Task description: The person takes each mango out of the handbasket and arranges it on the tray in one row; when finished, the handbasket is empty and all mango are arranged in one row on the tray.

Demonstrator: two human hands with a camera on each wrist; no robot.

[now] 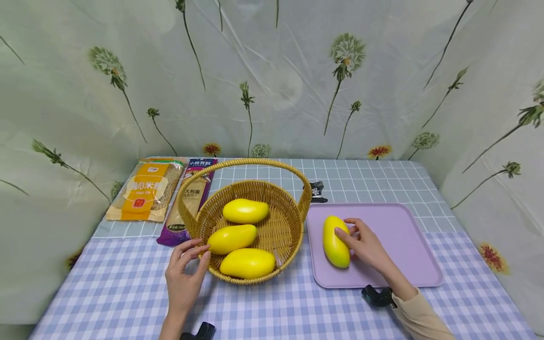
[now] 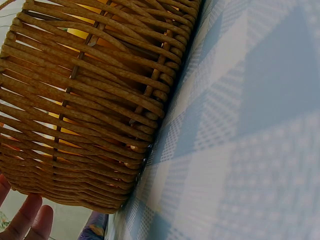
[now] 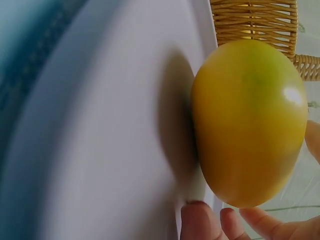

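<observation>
On the right, a yellow mango (image 1: 336, 242) with a greenish end lies on a lilac tray (image 1: 388, 236). My right hand (image 1: 364, 242) grips it from its right side, thumb over the top and fingers around the far side. In the right wrist view the mango (image 3: 250, 125) sits close over the tray, fingertips (image 3: 197, 222) at its end. A round wicker basket (image 1: 276, 236) holds three more mangoes (image 1: 245, 211). At its left rim is my left hand (image 1: 184, 274), fingers loosely bent and fingertips right at the weave. The left wrist view shows the basket's woven side (image 2: 90, 100) beside those fingers (image 2: 25, 217).
Behind the basket on the left lie a bag of grain-like food (image 1: 146, 191) and a purple pasta packet (image 1: 187, 208). A small black-and-white packet (image 1: 317, 192) lies behind the tray. The basket's tall handle (image 1: 250, 162) arches over it. Checked cloth (image 1: 280, 311) covers the table; a flowered curtain hangs behind.
</observation>
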